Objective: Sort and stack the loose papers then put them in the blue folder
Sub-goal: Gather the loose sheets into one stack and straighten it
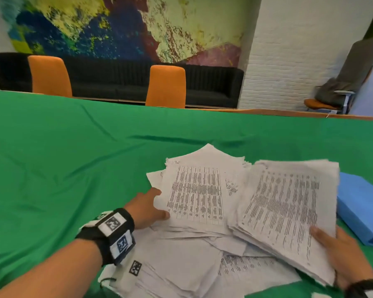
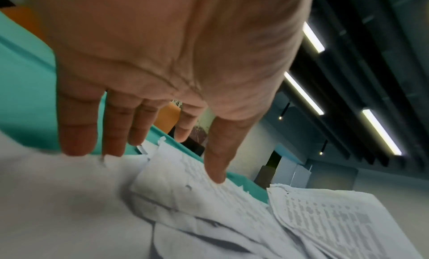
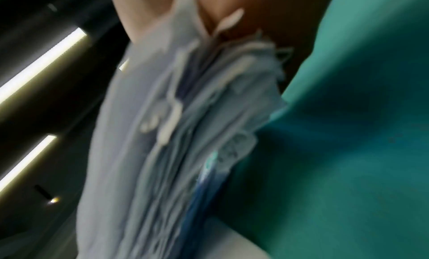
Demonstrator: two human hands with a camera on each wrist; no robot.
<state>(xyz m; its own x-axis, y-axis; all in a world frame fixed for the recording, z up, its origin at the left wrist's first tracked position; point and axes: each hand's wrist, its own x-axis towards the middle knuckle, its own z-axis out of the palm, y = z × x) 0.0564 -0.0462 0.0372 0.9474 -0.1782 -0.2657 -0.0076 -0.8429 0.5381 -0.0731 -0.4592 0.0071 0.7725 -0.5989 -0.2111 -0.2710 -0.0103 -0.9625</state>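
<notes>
A heap of loose printed papers (image 1: 181,265) lies on the green cloth near me. My left hand (image 1: 159,203) reaches with straight, spread fingers to the left edge of the top printed sheets (image 1: 194,194). In the left wrist view the left hand (image 2: 150,162) hovers over those sheets (image 2: 185,186), its thumb tip touching them. My right hand (image 1: 329,246) grips a thick gathered stack (image 1: 289,205) at its near corner, thumb on top, and holds it tilted above the heap. The right wrist view is blurred and shows that stack (image 3: 185,116) edge-on in my right hand (image 3: 197,15). The blue folder (image 1: 362,211) lies shut at the right, partly behind the stack.
The green cloth (image 1: 73,158) covers a wide table, bare to the left and beyond the papers. Two orange chairs (image 1: 166,87) stand at the far edge, with a black sofa (image 1: 213,87) behind them. The gathered stack (image 2: 325,217) also shows in the left wrist view.
</notes>
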